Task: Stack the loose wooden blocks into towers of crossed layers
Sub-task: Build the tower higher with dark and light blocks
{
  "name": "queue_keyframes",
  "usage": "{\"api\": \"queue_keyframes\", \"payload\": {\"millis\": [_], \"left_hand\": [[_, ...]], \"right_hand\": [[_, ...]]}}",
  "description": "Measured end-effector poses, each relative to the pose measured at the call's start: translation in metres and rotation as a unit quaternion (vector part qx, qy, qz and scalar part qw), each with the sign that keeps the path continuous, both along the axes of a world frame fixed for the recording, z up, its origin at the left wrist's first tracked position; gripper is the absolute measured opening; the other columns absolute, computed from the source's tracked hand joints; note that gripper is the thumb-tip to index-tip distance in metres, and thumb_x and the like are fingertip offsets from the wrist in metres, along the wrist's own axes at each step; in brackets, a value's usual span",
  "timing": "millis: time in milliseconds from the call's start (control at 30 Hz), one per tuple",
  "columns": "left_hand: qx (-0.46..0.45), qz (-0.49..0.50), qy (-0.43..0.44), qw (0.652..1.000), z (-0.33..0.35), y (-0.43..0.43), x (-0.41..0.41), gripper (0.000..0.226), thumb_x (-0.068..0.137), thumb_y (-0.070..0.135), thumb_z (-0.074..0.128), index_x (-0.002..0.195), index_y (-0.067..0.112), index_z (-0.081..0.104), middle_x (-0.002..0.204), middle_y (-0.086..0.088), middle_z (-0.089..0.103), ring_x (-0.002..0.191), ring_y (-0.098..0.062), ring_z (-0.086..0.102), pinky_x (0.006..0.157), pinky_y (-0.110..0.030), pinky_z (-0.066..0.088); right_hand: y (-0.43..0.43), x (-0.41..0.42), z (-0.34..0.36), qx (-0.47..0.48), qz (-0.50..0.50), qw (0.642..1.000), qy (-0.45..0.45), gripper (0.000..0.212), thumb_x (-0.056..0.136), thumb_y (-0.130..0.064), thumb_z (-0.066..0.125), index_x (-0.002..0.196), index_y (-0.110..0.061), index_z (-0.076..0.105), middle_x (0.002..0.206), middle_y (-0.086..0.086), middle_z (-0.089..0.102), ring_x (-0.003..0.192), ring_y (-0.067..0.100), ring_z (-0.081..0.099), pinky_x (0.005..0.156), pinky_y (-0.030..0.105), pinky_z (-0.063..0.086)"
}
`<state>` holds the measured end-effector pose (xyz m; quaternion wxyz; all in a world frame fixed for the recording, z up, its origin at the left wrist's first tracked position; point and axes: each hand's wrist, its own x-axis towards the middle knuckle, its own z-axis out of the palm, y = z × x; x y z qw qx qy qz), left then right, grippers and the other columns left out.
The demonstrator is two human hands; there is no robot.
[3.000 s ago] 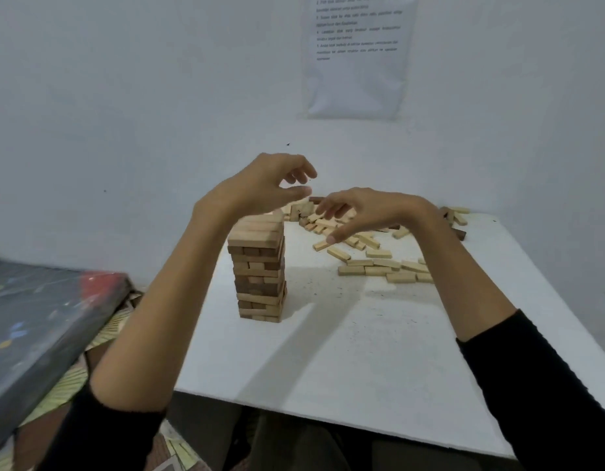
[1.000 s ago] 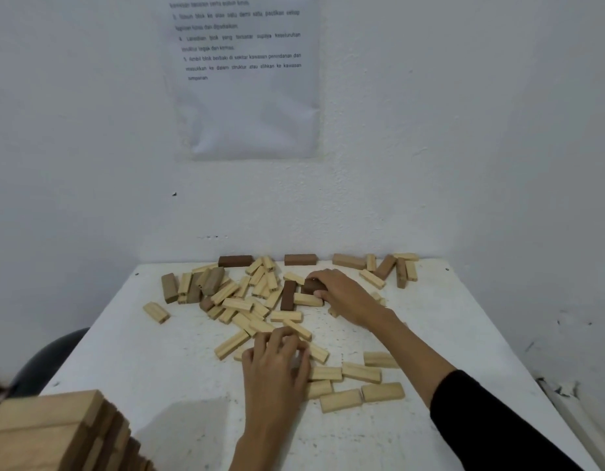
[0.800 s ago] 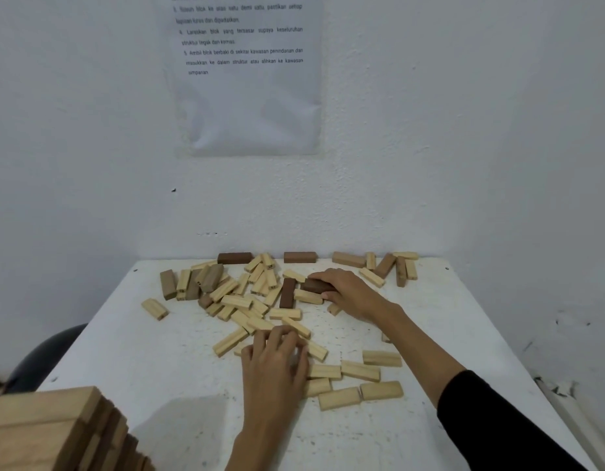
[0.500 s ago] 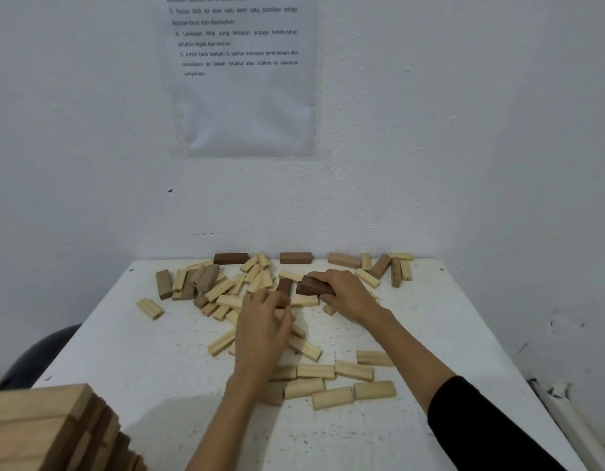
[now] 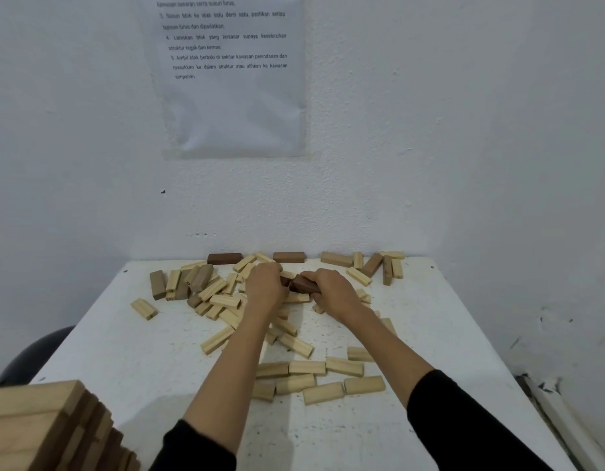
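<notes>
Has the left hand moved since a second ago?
Yes. The left hand has gone forward from the near row of pale blocks toward the wall, beside the right hand.

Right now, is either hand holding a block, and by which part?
The right hand grips a dark block by its right end. The left hand is curled among the pile; what it holds, if anything, is hidden.

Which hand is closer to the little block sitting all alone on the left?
Left. The left hand is to the right of the lone block; the right hand is farther right, gripping a dark block.
</notes>
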<state>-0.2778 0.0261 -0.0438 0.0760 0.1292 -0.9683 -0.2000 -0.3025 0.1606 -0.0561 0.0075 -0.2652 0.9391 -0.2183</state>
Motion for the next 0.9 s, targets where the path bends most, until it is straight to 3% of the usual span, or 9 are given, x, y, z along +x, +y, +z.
{"api": "queue_keyframes", "payload": {"millis": [200,300,400,533,667,800,900], "left_hand": [[0.095,-0.002,0.108,0.99,0.001,0.007,0.019,0.036,0.079,0.007,0.066,0.115,0.006,0.064,0.107,-0.012,0.067,0.1,-0.024,0.06,0.079,-0.027,0.044],[0.109,-0.009,0.122,0.986,0.007,0.009,0.029,0.04,0.079,0.011,0.066,0.119,0.012,0.062,0.106,-0.008,0.067,0.096,-0.021,0.062,0.077,-0.029,0.048],[0.104,-0.021,0.123,0.987,0.017,0.013,0.046,0.042,0.08,0.011,0.065,0.121,0.013,0.061,0.107,-0.006,0.067,0.094,-0.02,0.063,0.07,-0.024,0.043],[0.099,-0.039,0.12,0.987,0.023,0.015,0.082,0.039,0.078,0.014,0.068,0.116,0.011,0.064,0.103,-0.007,0.067,0.088,-0.02,0.063,0.069,-0.024,0.044],[0.096,-0.046,0.089,0.99,0.017,0.015,0.133,0.033,0.078,0.017,0.07,0.11,0.013,0.065,0.099,-0.005,0.065,0.08,-0.016,0.059,0.065,-0.022,0.04],[0.088,-0.044,0.055,0.994,-0.002,0.022,0.184,0.028,0.08,0.022,0.069,0.107,0.015,0.067,0.098,-0.002,0.064,0.084,-0.015,0.057,0.066,-0.019,0.039],[0.104,-0.039,0.051,0.992,-0.016,0.031,0.215,0.023,0.082,0.021,0.065,0.104,0.015,0.068,0.1,-0.001,0.06,0.084,-0.015,0.058,0.063,-0.017,0.036]], "right_hand": [[0.006,0.013,0.008,-0.044,-0.062,0.997,0.027,0.046,0.085,0.002,0.053,0.127,-0.017,0.055,0.104,0.01,0.062,0.097,0.025,0.058,0.078,0.034,0.047],[0.006,0.028,0.017,-0.047,-0.072,0.996,0.027,0.043,0.085,0.003,0.052,0.123,-0.016,0.058,0.101,0.009,0.064,0.093,0.025,0.06,0.073,0.034,0.048],[0.007,0.051,0.026,-0.048,-0.079,0.996,0.019,0.039,0.084,0.004,0.052,0.119,-0.012,0.059,0.099,0.01,0.065,0.09,0.026,0.06,0.07,0.035,0.049],[0.013,0.092,0.029,-0.061,-0.088,0.994,0.012,0.04,0.083,0.004,0.051,0.117,-0.016,0.06,0.096,0.008,0.065,0.087,0.023,0.06,0.061,0.026,0.036],[0.025,0.143,0.029,-0.068,-0.1,0.993,-0.013,0.04,0.083,-0.001,0.054,0.12,-0.016,0.059,0.104,0.007,0.066,0.095,0.023,0.059,0.066,0.025,0.039],[0.035,0.197,0.016,-0.068,-0.11,0.99,-0.054,0.03,0.082,-0.006,0.058,0.11,-0.016,0.062,0.1,0.005,0.067,0.091,0.021,0.061,0.069,0.026,0.047],[0.034,0.231,0.005,-0.051,-0.125,0.989,-0.069,0.021,0.082,-0.011,0.058,0.102,-0.015,0.062,0.094,0.002,0.066,0.086,0.018,0.061,0.059,0.02,0.039]]}}
